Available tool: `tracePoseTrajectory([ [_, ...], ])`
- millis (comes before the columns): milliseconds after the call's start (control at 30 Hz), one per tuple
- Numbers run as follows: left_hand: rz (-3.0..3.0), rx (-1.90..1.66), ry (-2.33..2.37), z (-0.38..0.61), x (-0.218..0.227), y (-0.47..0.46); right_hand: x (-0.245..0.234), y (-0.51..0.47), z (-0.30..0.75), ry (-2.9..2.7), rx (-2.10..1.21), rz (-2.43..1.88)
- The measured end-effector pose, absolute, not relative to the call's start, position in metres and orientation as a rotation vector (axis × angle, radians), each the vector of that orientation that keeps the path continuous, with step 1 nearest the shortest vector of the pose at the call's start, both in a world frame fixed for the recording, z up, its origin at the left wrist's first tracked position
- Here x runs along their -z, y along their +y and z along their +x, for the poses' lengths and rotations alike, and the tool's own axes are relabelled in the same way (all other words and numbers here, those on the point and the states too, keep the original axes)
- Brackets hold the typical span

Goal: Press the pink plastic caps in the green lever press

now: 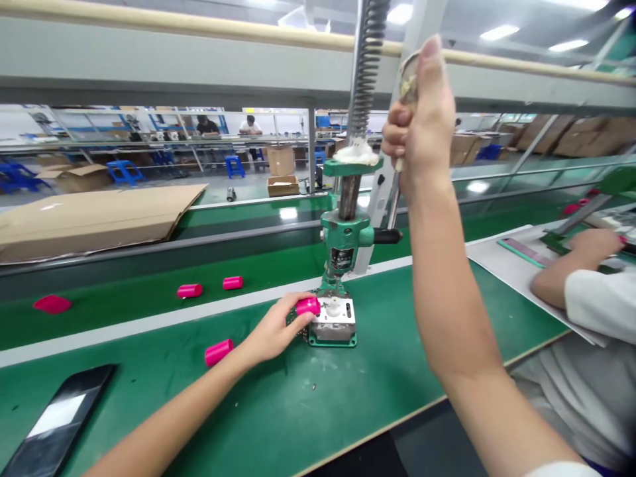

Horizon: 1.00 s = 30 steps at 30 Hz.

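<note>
Between the thumb and fingers of my left hand (275, 326) is a pink cylinder (309, 306), held at the left side of the white fixture plate (339, 310) on the base of a green hand press (342, 232). A small round white piece (332, 306) stands on that plate, under the press column. Raised high on the right, my right hand (422, 119) is wrapped around the upper end of the press lever (394, 199). Another pink cylinder (218, 352) lies on the green table just left of my left forearm.
Two pink cylinders (189, 291) and a flat-looking pink piece (52, 305) lie on the green belt behind. A smartphone (62, 417) lies at the front left. Flat cardboard (94, 215) rests at the back left. At right, a co-worker's arm (571, 265) reaches over white sheeting.
</note>
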<state>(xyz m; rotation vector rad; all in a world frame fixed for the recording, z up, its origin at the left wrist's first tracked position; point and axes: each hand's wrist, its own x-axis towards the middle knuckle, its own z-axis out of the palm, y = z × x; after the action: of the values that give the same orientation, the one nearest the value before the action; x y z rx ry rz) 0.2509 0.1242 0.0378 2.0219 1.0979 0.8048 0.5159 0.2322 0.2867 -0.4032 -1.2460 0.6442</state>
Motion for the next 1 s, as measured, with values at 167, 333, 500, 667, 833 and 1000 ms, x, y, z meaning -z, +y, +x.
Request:
tracePoseTrajectory([
  [167,1.932,-0.93,0.897,0.295,-0.03,0.145,-0.288,0.229,0.513,-1.238,-0.666,-0.41],
  [333,1.843,-0.924,0.883,0.306,-0.029,0.155,-0.291,0.228,0.509,-1.201,-0.685,-0.461],
  [500,1.707,-0.942,0.796,0.312,-0.026,0.151,-0.29,0.233,0.506,-1.166,-0.67,-0.464],
  [667,1.62,-1.026,0.705,0.323,-0.039,0.147,-0.288,0.223,0.508,-1.22,-0.667,-0.381],
  [833,1.698,-1.071,0.689,0.321,-0.056,0.153,-0.274,0.162,0.509,-1.393,-0.424,-0.216],
  [1000,1.931,-0.865,0.919,0.309,-0.053,0.149,-0.258,0.121,0.505,-1.392,-0.331,-0.343],
])
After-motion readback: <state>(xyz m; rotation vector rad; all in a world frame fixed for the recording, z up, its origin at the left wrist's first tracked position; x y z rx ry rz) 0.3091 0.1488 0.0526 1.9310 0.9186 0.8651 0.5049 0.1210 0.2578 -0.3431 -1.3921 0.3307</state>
